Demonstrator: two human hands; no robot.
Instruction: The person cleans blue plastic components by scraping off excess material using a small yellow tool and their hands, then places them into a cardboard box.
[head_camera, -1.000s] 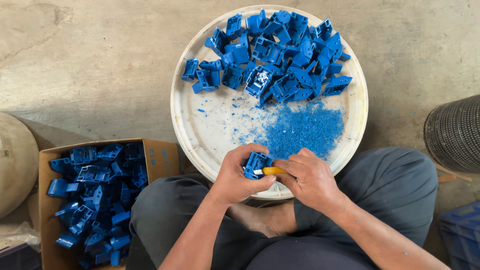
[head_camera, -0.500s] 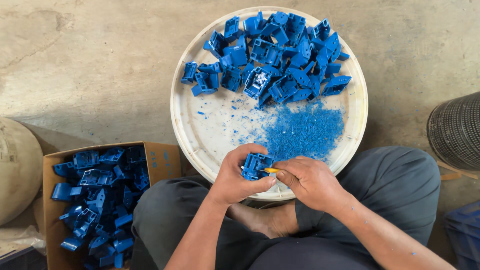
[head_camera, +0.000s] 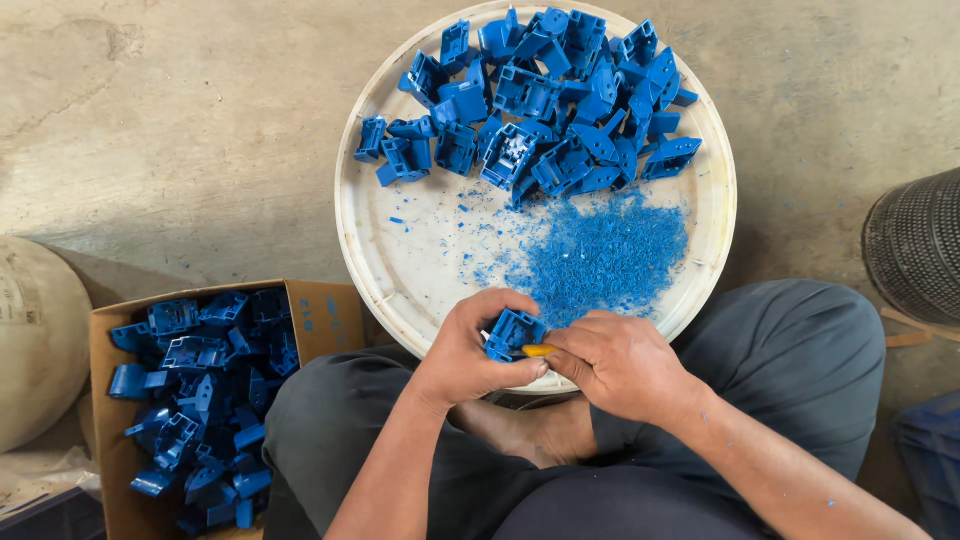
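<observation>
Bare concrete floor (head_camera: 180, 130), stained and dusty; person seated cross-legged on it, a round white tray (head_camera: 365, 240) in front of the knees.

Far half of the tray: a heap of blue moulded plastic parts (head_camera: 540, 100). Near right: a spread of fine blue shavings (head_camera: 600, 255). A few loose flecks between.

Left hand (head_camera: 470, 350) closed around one blue part (head_camera: 513, 333), thumb over the top, held just above the near rim of the tray. Right hand (head_camera: 620, 360) closed on a small tool with a yellow handle (head_camera: 538, 350); only the handle tip shows, blade end hidden against the part. The two hands touch at the part.

Change over the last second: very little. Both grips the same, same part in the left hand, the yellow tip still pressed in at its right edge. The part sits turned slightly, more of its ribbed face up. Heap and shavings look unchanged. The view has shifted a little, so the box and the dark object at right sit differently in frame. Reading: trimming of this one piece is continuing, mid-cut, not yet set down.

Left of the knee: open cardboard box (head_camera: 320, 310) holding more blue parts (head_camera: 200, 390), well apart from the tray heap. Pale rounded sack (head_camera: 40, 350) at far left. Dark mesh basket (head_camera: 915, 245) at right edge.
</observation>
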